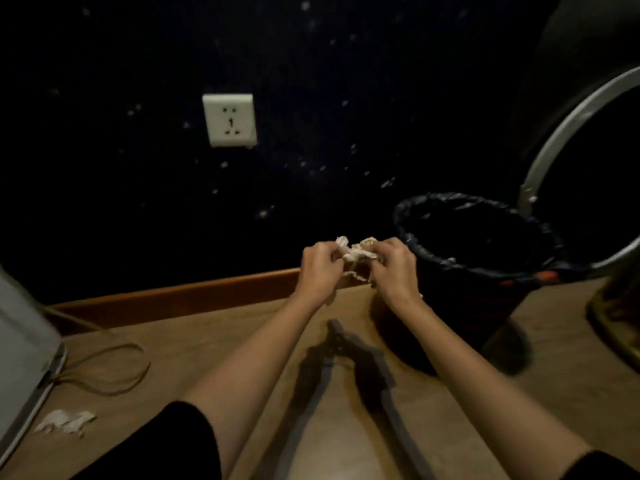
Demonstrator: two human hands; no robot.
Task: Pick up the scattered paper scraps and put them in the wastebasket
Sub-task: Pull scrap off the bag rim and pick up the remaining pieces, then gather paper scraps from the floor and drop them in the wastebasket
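Paper scraps (pixel 356 252): crumpled wad, gripped between left hand (pixel 320 266) and right hand (pixel 393 268), fingers of both curled tight on it, above floor (pixel 214 355), just left of wastebasket (pixel 478 258). Wastebasket: black liner, beside dark wall (pixel 311 133). More scraps (pixel 65 421): on floor, far left. Wall socket (pixel 230 120): white.

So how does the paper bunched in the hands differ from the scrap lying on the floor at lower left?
The paper wad is crumpled into a lump; the floor scrap lies spread out flat and ragged. The wad is gripped between the left hand and right hand, raised beside the wastebasket; the floor scrap rests untouched on the floor near the white appliance, far from the basket. Both are pale torn paper, and neither is in the basket yet.
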